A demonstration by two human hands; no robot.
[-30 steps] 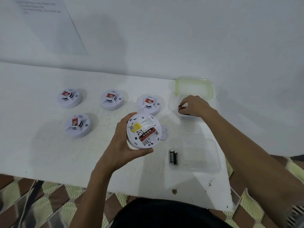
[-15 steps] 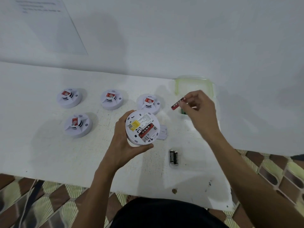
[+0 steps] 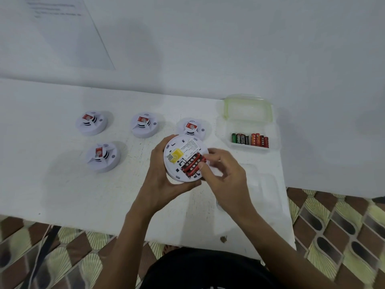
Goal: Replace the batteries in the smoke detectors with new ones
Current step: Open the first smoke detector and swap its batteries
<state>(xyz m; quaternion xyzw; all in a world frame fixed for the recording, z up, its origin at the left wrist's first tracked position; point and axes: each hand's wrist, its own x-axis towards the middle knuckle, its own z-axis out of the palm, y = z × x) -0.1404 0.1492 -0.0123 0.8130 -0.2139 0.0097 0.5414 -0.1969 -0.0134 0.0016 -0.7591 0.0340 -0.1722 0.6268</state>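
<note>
My left hand grips a round white smoke detector held back-side up above the table. Its open battery bay shows two red batteries side by side. My right hand rests its thumb and fingertips on the right end of the nearer red battery, pressing it into the bay. A clear container at the right holds several more batteries, red and green-black. Several other white detectors lie face up: one far left, one in the middle, one behind my hands, one nearer.
A second clear plastic tray lies on the table under my right wrist. A sheet of paper hangs on the white wall behind. The table's front edge ends over a patterned tile floor.
My right hand carried a red battery from the container to the detector and now presses it into the bay beside the first. The left hand kept holding the detector.
</note>
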